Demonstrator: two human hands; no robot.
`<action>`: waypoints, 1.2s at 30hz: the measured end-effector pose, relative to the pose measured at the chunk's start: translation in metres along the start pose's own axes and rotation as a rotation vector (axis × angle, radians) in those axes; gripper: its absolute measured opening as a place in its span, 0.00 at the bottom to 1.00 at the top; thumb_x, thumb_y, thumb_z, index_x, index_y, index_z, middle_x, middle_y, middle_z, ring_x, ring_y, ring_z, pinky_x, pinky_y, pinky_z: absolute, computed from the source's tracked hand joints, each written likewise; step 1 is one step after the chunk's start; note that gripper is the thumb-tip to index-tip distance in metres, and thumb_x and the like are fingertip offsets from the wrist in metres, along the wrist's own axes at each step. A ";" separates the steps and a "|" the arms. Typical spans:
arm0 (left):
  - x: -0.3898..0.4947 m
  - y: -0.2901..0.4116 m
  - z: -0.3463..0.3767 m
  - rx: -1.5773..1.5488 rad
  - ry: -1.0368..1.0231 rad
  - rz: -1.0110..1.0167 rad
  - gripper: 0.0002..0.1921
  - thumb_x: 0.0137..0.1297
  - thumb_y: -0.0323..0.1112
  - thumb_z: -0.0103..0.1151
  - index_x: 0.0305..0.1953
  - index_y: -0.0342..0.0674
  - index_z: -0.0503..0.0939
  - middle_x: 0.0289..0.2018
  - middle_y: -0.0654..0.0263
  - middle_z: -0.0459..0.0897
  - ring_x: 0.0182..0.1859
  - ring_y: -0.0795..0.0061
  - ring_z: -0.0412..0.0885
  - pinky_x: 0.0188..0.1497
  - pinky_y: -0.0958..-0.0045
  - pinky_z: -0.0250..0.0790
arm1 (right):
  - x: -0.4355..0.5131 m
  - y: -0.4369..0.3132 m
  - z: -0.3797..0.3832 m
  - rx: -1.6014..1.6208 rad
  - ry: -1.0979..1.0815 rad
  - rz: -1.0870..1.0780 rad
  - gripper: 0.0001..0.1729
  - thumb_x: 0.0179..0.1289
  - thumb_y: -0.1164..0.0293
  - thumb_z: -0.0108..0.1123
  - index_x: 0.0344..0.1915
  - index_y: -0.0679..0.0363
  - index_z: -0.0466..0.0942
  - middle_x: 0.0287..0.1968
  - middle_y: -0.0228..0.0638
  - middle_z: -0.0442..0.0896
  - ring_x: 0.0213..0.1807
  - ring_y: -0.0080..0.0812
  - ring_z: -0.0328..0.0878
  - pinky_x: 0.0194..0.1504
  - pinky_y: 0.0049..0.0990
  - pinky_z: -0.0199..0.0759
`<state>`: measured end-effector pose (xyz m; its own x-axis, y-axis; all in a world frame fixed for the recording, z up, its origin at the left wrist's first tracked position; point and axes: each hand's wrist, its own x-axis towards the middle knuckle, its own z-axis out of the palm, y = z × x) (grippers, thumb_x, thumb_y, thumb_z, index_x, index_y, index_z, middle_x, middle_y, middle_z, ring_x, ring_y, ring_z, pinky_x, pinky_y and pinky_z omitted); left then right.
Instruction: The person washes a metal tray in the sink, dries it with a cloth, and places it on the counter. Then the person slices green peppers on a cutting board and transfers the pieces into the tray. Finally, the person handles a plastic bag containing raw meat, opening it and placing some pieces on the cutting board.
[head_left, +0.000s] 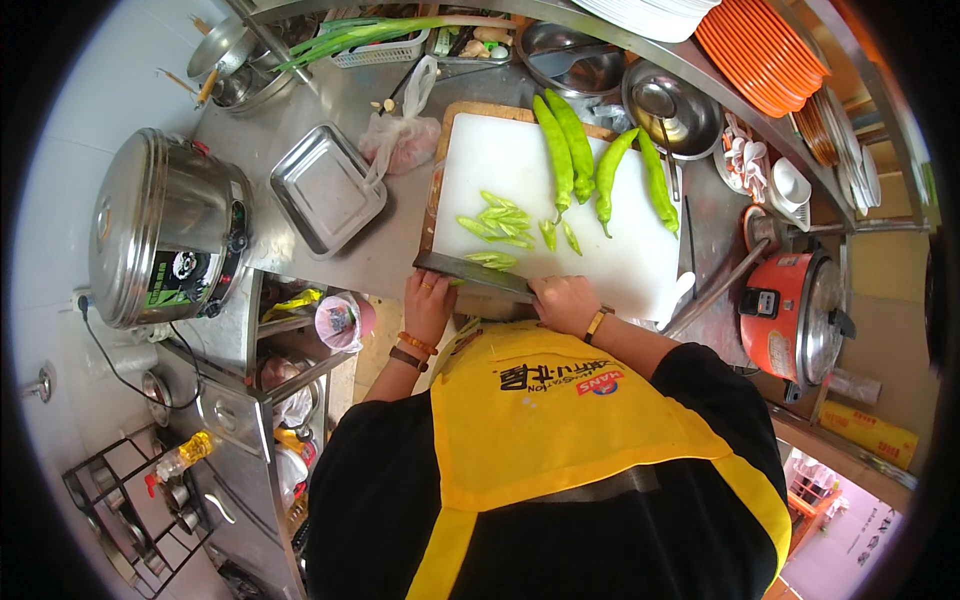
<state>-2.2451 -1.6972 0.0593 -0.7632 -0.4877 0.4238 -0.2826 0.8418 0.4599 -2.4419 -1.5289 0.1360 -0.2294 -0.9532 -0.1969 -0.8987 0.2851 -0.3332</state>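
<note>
My right hand (566, 301) grips the handle end of a wide kitchen knife (476, 274), whose dark blade lies across the near edge of a white cutting board (630, 270). Close to the blade's other end, my left hand (429, 306) is curled over a green pepper (459, 283), mostly hidden by the fingers and the knife. Slanted slices of green pepper (499, 219) lie in a loose pile beyond the blade, with a smaller group (491, 259) right beside it. Several whole long green peppers (555, 157) rest on the board's far and right parts.
A rectangular steel tray (328, 191) and a knotted plastic bag (405, 139) sit left of the board. Farther left stands a large steel electric pot (169, 225). Metal bowls (574, 64) line the back. To the right are a red rice cooker (787, 315) and shelved orange plates (761, 56).
</note>
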 end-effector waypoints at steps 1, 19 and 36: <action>0.000 0.000 0.000 -0.019 0.003 0.011 0.13 0.50 0.25 0.64 0.39 0.41 0.78 0.43 0.64 0.79 0.49 0.60 0.74 0.51 0.60 0.68 | 0.001 0.003 0.003 0.018 0.007 -0.044 0.07 0.58 0.68 0.54 0.32 0.58 0.78 0.29 0.43 0.83 0.31 0.49 0.81 0.33 0.44 0.74; 0.006 0.008 0.021 -0.049 0.015 0.205 0.12 0.53 0.23 0.62 0.40 0.41 0.78 0.43 0.65 0.78 0.47 0.61 0.75 0.50 0.61 0.68 | -0.008 0.008 -0.011 0.045 -0.020 0.079 0.11 0.63 0.63 0.53 0.30 0.57 0.79 0.27 0.46 0.83 0.30 0.51 0.81 0.35 0.46 0.74; 0.008 0.012 0.012 -0.113 0.002 0.115 0.11 0.54 0.24 0.64 0.40 0.39 0.79 0.41 0.63 0.80 0.44 0.58 0.76 0.49 0.62 0.68 | -0.019 0.001 -0.023 -0.035 -0.088 0.105 0.10 0.62 0.64 0.56 0.34 0.56 0.81 0.27 0.43 0.82 0.30 0.49 0.80 0.33 0.43 0.74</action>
<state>-2.2616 -1.6885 0.0590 -0.7854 -0.3905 0.4802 -0.1262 0.8606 0.4934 -2.4475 -1.5125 0.1607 -0.2902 -0.9055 -0.3096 -0.8845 0.3773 -0.2743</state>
